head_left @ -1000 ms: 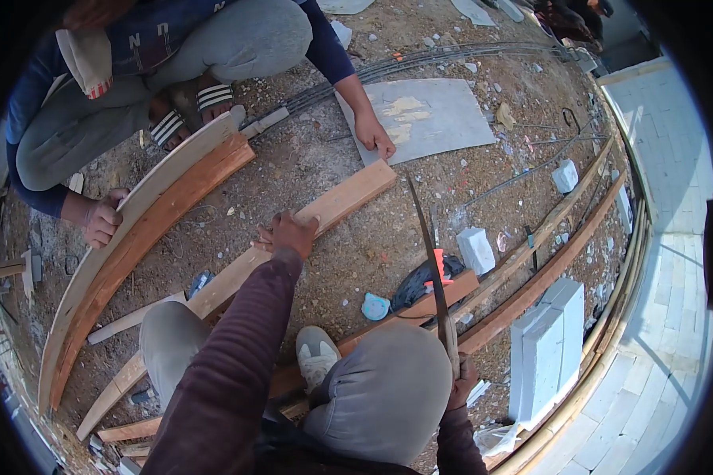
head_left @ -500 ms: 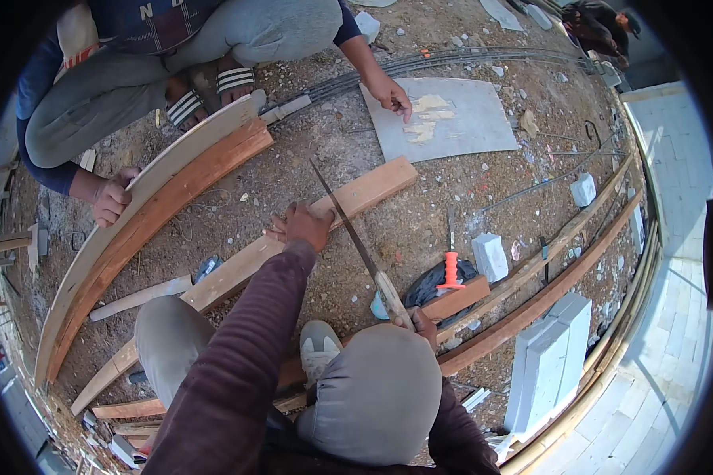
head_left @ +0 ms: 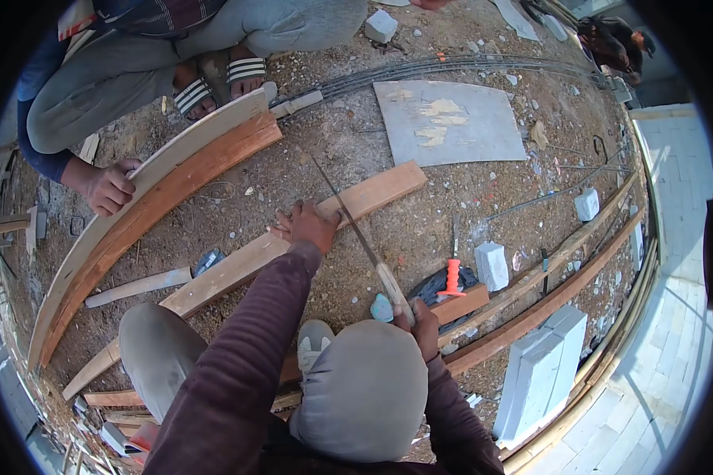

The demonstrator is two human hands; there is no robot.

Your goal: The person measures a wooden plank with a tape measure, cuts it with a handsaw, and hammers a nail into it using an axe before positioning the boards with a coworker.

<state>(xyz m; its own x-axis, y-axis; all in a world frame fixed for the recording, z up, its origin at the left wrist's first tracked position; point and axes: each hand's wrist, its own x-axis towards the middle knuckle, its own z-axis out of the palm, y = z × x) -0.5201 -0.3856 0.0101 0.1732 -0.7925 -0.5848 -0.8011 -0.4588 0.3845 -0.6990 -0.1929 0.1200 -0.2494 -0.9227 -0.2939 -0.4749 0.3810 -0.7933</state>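
My left hand [head_left: 312, 226] presses down on a long wooden beam [head_left: 384, 190], its fingers bent over the top and far edge. In my right hand [head_left: 421, 326] is the pale, worn handle of a handsaw [head_left: 359, 235]. The blade is seen nearly edge-on and crosses the beam just right of my left hand. My right hand is beside my knee. The beam runs diagonally from lower left to upper right, passing by my left knee.
A person's hand [head_left: 111, 188] holds a curved board [head_left: 150, 176] against a reddish curved timber [head_left: 206, 162]. A stained panel [head_left: 451, 119] lies ahead. An orange-handled chisel [head_left: 452, 277], white blocks [head_left: 492, 266], long timbers [head_left: 562, 289] and a wooden-handled tool [head_left: 139, 288] lie around me.
The other person's pointing hand has drawn back from the panel toward the top edge. The saw stays across the beam, with its handle slightly shifted. My view has moved a little.
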